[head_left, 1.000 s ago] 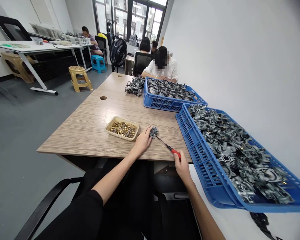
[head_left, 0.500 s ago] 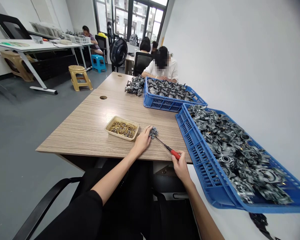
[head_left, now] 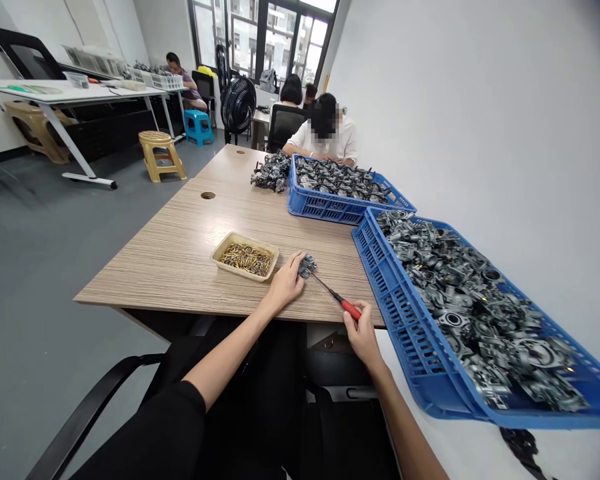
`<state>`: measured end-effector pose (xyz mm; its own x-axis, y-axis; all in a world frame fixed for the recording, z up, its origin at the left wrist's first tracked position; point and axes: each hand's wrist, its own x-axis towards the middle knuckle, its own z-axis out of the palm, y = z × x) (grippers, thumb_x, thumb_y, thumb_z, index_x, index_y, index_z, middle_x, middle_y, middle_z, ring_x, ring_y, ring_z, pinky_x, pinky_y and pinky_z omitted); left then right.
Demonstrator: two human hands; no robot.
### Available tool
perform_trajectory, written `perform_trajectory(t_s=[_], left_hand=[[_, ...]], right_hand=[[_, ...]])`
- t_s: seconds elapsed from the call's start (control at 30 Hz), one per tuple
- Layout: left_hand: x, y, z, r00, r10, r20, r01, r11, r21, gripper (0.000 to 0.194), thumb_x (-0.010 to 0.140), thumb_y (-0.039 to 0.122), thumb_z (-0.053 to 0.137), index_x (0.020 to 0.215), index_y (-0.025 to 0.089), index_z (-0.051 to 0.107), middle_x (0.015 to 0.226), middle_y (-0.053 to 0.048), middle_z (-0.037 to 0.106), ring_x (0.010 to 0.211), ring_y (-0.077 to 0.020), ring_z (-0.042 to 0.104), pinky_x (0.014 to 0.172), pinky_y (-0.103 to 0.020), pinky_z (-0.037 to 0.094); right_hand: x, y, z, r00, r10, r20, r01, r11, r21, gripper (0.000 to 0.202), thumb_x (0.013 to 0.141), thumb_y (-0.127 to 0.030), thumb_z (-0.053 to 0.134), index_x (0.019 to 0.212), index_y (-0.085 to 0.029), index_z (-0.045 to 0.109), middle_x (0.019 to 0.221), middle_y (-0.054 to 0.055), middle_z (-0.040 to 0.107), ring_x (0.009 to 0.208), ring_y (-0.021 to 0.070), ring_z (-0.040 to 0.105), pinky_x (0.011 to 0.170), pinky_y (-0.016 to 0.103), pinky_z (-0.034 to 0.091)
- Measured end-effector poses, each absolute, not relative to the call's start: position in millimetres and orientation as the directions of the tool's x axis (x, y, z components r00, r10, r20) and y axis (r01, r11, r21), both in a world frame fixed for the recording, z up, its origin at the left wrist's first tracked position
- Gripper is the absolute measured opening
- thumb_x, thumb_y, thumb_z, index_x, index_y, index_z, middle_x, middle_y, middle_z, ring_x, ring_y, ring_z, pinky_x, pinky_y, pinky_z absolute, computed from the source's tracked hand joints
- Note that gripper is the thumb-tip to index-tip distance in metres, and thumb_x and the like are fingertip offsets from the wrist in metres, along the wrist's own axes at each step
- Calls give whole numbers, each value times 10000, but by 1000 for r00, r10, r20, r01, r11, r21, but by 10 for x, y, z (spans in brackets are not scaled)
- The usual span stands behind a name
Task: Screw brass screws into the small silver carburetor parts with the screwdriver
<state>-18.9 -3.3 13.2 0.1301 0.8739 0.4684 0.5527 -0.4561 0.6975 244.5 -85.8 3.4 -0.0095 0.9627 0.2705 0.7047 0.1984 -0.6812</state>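
Note:
My left hand (head_left: 287, 280) is closed on a small grey metal casting (head_left: 307, 265), which looks like a carburetor body, and steadies it at the table top. In my right hand (head_left: 363, 331) is a screwdriver (head_left: 350, 308) with a red and black handle, gripped by the handle. Its thin shaft slants up and left, and the tip meets the casting's near right side; the exact contact spot is too small to make out. Left of my left hand stands a cream plastic tray (head_left: 219, 261) holding many small brass-coloured parts (head_left: 247, 259).
A blue crate (head_left: 405, 333) of grey castings stands close on my right. Beyond it, another blue crate (head_left: 325, 208) holds more castings, beside a loose pile (head_left: 271, 173). A person in white (head_left: 347, 137) sits at the table's far end. The wall borders the right side.
Both hands, the casting and the screwdriver keep nearly the same positions. The whole view has shifted very slightly.

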Motion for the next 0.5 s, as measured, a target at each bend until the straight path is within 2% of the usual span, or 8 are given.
perform_trajectory(t_s=[0.13,0.3,0.4,0.5], left_hand=[[-205,-29,125,142,858,495,531,-487,693,733,802,22,481,1519,136,384,1578,-154,420,1463,-254,428,1230,-420,382],[-226,-20,140,142,852,505,528,-496,689,693,849,37,443,1526,174,378,1573,-124,432,1466,-217,427,1230,-385,387],[-227,-20,159,140,856,498,537,-488,688,686,862,44,435,1530,186,370,1571,-115,434,1470,-211,422,1224,-369,397],[-222,-23,172,144,859,491,542,-484,687,687,870,45,428,1538,196,359,1571,-114,432,1471,-213,420,1229,-370,391]], right_hand=[[2446,-837,28,20,956,294,730,187,-658,338,952,-506,470,1110,-209,445,1007,93,618,884,260,628,812,397,498],[2467,-779,51,40,983,177,765,84,-639,389,962,-592,386,1008,-229,518,811,47,615,722,251,610,702,362,472],[2492,-742,15,46,983,179,766,80,-638,436,922,-636,414,1041,-230,521,871,70,642,727,259,621,694,365,474],[2513,-716,-45,53,982,181,732,85,-676,526,861,-659,501,1136,-212,462,961,94,638,696,245,620,668,365,483]])
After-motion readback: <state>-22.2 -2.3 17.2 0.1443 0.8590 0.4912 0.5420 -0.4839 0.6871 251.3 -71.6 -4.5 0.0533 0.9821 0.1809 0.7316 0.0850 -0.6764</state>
